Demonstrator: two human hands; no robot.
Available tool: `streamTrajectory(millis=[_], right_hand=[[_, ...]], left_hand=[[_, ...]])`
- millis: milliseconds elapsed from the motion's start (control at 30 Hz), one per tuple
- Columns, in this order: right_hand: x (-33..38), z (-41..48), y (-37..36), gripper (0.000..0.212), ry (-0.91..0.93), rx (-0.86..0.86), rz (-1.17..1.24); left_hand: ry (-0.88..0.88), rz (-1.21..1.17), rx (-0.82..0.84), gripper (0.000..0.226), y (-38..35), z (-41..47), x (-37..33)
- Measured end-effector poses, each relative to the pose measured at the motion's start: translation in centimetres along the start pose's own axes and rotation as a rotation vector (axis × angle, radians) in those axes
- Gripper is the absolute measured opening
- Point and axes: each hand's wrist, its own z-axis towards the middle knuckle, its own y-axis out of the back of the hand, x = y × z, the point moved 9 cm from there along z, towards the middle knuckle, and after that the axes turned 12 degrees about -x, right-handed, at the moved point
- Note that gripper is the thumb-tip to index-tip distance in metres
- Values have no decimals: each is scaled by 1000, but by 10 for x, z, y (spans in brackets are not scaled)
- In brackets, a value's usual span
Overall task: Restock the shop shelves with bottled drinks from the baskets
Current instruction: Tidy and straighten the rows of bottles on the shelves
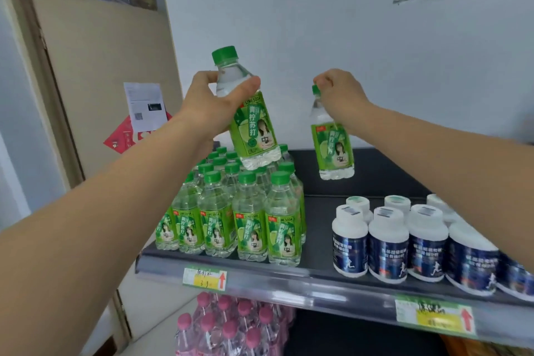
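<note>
My left hand (213,101) grips a green-capped lime soda bottle (251,130) by its clear shoulder, tilted above the rows of matching lime soda bottles (239,211) on the left of the dark top shelf (318,257). My right hand (341,92) pinches the cap of a second lime soda bottle (333,150), which hangs upright over the bare back part of the shelf, to the right of the rows. No basket is in view.
White-capped bottles with dark blue labels (404,243) stand on the shelf's right side. Pink-capped bottles (231,324) fill the shelf below. Price tags (205,277) sit on the shelf rail. A white wall is behind, a beige door (101,72) at left.
</note>
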Motion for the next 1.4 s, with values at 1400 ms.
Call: streamTrajectory(millis=[1400], right_hand=[[-65, 39, -89, 50, -207, 446, 231]], left_hand=[[-4, -87, -79, 61, -92, 53, 30]])
